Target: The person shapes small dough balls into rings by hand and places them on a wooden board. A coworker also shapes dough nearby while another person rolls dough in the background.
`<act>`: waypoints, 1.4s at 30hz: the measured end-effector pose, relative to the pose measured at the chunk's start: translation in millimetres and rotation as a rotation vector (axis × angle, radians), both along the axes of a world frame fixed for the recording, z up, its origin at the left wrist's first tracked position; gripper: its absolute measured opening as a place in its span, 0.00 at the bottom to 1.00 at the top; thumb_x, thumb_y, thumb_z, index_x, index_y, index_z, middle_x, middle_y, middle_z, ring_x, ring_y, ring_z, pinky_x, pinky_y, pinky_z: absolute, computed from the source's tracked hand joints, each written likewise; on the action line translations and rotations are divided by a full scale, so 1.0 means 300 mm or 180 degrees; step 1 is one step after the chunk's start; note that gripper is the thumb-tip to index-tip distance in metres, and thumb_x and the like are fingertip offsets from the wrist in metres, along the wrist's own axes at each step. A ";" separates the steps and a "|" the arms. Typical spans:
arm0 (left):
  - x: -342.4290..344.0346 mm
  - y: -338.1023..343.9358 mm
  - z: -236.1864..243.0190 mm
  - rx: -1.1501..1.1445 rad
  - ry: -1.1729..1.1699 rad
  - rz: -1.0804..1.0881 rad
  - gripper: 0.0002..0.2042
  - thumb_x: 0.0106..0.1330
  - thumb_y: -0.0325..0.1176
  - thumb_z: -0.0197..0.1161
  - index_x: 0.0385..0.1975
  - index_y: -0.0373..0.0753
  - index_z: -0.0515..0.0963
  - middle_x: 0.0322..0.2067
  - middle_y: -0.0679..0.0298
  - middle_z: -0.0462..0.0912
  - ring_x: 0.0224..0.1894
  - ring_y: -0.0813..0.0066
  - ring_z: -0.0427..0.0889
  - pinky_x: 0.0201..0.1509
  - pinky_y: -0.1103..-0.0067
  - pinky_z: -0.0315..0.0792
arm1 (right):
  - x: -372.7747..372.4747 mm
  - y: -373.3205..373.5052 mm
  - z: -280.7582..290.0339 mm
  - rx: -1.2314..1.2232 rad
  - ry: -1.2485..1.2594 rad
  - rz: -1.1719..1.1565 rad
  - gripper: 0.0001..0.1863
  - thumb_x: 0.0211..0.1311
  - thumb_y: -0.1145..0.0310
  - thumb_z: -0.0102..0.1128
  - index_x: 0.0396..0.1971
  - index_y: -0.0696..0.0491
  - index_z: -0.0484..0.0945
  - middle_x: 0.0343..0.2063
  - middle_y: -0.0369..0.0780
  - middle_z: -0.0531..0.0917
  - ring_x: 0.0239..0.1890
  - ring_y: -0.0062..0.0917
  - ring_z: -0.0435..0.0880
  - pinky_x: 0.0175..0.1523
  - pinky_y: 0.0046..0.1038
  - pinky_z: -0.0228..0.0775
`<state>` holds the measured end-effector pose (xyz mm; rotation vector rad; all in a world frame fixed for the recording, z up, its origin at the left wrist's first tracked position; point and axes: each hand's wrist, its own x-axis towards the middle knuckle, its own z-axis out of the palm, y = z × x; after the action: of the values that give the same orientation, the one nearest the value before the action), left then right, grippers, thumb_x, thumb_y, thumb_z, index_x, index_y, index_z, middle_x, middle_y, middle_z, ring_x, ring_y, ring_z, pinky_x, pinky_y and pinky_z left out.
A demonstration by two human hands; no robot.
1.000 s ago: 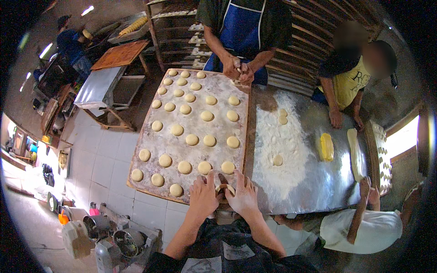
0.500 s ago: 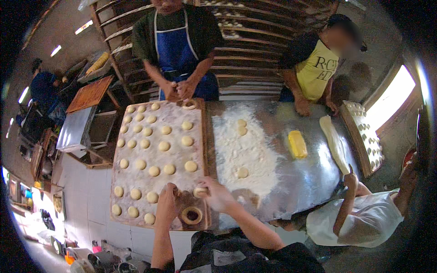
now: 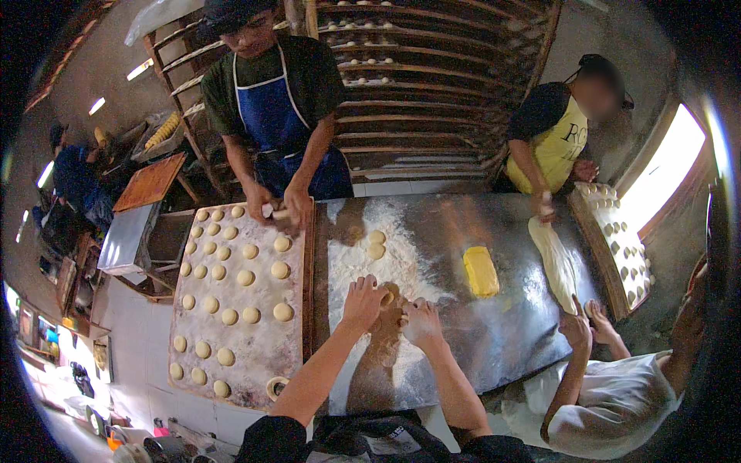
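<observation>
My left hand (image 3: 364,299) reaches onto the floured metal table (image 3: 502,339), fingers curled over a small round dough piece (image 3: 387,298) that they partly hide. My right hand (image 3: 419,319) is beside it, fingers bent and closed; what they hold is hidden. Two joined dough rounds (image 3: 377,245) lie in the flour beyond my hands. To the left, a floured board (image 3: 243,363) carries several dough rounds (image 3: 282,312) in rows, and a pale ring (image 3: 276,386) lies at its near right corner. A yellow block (image 3: 480,272) sits to my right.
A co-worker in a blue apron (image 3: 266,104) works at the board. A person in yellow (image 3: 532,162) and one in white (image 3: 610,393) touch a long dough strip (image 3: 554,258). A dough-covered tray (image 3: 621,247) stands far right, wooden racks (image 3: 417,92) behind, another person (image 3: 81,181) far left.
Both my hands have moved rightward from the board's near edge onto the flour, leaving the ring behind. The view has swung right. The person in yellow has reached to the dough strip.
</observation>
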<state>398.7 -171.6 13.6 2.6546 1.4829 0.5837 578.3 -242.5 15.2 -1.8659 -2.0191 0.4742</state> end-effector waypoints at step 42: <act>-0.566 -0.637 0.273 -0.0485 -0.2699 0.1095 0.15 0.76 0.44 0.44 0.46 0.37 0.70 0.25 0.49 0.81 0.23 0.42 0.80 0.26 0.58 0.73 | -0.706 -0.295 0.241 -0.0941 0.3735 0.1627 0.45 0.64 0.37 0.53 0.70 0.54 0.55 0.61 0.42 0.69 0.48 0.24 0.67 0.51 0.25 0.57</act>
<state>229.0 -362.7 95.5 1.6582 1.5674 1.3293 366.5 -331.2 87.5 -0.7221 -1.5258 1.5990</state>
